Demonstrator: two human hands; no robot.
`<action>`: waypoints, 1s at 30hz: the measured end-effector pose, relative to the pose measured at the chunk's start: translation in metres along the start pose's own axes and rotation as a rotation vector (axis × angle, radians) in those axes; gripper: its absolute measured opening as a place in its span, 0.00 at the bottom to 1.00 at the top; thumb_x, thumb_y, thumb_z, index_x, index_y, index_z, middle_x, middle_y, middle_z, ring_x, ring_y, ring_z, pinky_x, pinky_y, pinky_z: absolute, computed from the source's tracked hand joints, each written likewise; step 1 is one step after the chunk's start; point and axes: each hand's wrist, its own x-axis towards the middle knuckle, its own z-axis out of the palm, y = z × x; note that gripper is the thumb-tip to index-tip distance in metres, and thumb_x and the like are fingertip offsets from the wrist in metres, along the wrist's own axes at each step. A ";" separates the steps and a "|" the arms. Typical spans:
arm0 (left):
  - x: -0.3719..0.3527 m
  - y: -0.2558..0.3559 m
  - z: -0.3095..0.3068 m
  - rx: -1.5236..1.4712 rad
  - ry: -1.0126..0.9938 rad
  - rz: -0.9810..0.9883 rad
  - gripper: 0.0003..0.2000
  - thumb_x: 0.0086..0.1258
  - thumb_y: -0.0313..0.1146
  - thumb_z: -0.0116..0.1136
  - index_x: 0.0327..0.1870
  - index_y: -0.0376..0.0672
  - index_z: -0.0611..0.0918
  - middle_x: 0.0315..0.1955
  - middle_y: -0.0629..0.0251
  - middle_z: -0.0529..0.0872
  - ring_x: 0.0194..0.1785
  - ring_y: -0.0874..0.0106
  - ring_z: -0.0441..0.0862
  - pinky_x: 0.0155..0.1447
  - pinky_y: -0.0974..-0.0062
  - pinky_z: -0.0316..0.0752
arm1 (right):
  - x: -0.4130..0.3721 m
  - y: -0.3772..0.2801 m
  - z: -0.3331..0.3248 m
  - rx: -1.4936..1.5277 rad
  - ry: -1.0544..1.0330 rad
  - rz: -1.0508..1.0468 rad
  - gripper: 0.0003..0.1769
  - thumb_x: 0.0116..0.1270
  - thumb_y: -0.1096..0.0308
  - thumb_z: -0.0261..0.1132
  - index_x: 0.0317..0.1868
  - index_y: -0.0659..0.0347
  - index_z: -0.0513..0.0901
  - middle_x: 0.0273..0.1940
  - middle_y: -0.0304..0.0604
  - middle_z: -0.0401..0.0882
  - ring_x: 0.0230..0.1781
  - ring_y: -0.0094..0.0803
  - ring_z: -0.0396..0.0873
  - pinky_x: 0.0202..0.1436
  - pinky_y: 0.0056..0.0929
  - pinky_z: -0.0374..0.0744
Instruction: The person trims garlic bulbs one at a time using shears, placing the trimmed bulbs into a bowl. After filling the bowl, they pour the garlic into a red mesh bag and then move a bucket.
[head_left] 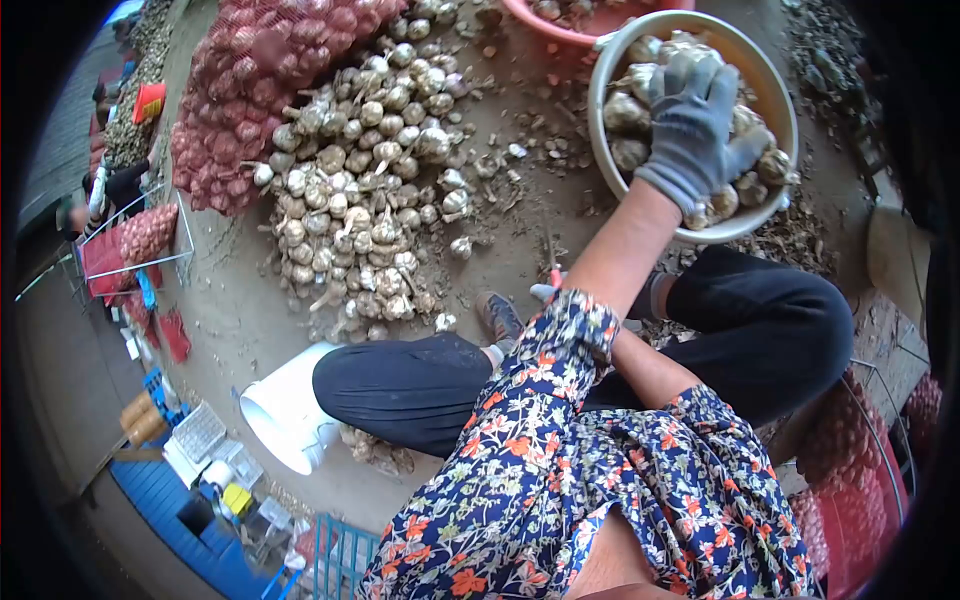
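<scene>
My left hand [695, 130], in a grey glove, reaches across my body into a pale bucket [597, 110] at upper right. Its fingers are spread over the garlic bulbs [628, 112] inside, with the thumb apart; I see no bulb clearly gripped. Most of my right hand [543, 292] is hidden under the left forearm. A bit of its glove shows beside red-handled snips [555, 274], which it holds with the narrow metal end pointing away from me. A large heap of loose garlic [365, 190] lies on the ground ahead, left of the bucket.
Behind the heap stands a red mesh sack of garlic [240, 110]. A pink basin [570, 35] is beyond the bucket. By my left knee a white bucket [290, 410] lies tipped. Dry scraps litter the ground. Another person [120, 190] is at far left near a framed sack.
</scene>
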 end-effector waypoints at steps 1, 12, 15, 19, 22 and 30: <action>-0.001 0.004 -0.016 -0.137 0.146 0.035 0.24 0.58 0.49 0.61 0.51 0.41 0.79 0.48 0.54 0.78 0.57 0.56 0.70 0.62 0.56 0.62 | 0.001 -0.022 -0.006 -0.095 0.019 0.173 0.23 0.77 0.60 0.50 0.66 0.62 0.70 0.57 0.45 0.76 0.57 0.24 0.70 0.65 0.26 0.62; -0.146 -0.271 -0.167 0.484 -0.198 -1.374 0.38 0.59 0.46 0.67 0.64 0.39 0.60 0.56 0.38 0.71 0.55 0.47 0.77 0.58 0.59 0.74 | 0.021 -0.001 -0.011 0.016 0.251 0.472 0.30 0.56 0.51 0.62 0.50 0.70 0.74 0.50 0.65 0.77 0.54 0.57 0.75 0.57 0.42 0.72; -0.179 -0.335 -0.162 0.145 -0.041 -1.255 0.38 0.52 0.35 0.73 0.62 0.38 0.63 0.50 0.49 0.80 0.51 0.58 0.80 0.56 0.64 0.75 | 0.026 0.005 -0.016 0.001 0.253 0.467 0.27 0.56 0.52 0.62 0.47 0.69 0.75 0.47 0.64 0.78 0.52 0.57 0.76 0.55 0.43 0.73; -0.147 -0.234 -0.190 -0.724 0.318 -1.256 0.29 0.53 0.21 0.68 0.55 0.45 0.67 0.41 0.65 0.78 0.39 0.74 0.79 0.37 0.76 0.79 | 0.032 -0.008 -0.018 0.148 0.172 0.328 0.21 0.57 0.55 0.62 0.42 0.66 0.76 0.41 0.62 0.78 0.47 0.56 0.77 0.50 0.43 0.74; -0.148 -0.178 -0.214 -0.898 0.168 -1.086 0.30 0.52 0.23 0.71 0.57 0.44 0.69 0.42 0.67 0.78 0.40 0.74 0.80 0.38 0.77 0.80 | 0.031 -0.030 -0.017 0.166 0.177 0.101 0.18 0.61 0.57 0.65 0.41 0.62 0.73 0.35 0.47 0.74 0.36 0.38 0.73 0.40 0.34 0.74; -0.151 -0.091 -0.231 -0.728 0.019 -0.979 0.34 0.49 0.27 0.75 0.58 0.41 0.70 0.43 0.70 0.78 0.44 0.78 0.78 0.51 0.80 0.76 | 0.022 -0.065 -0.025 0.347 0.015 -0.119 0.23 0.65 0.51 0.64 0.44 0.66 0.73 0.37 0.40 0.75 0.39 0.24 0.69 0.47 0.29 0.74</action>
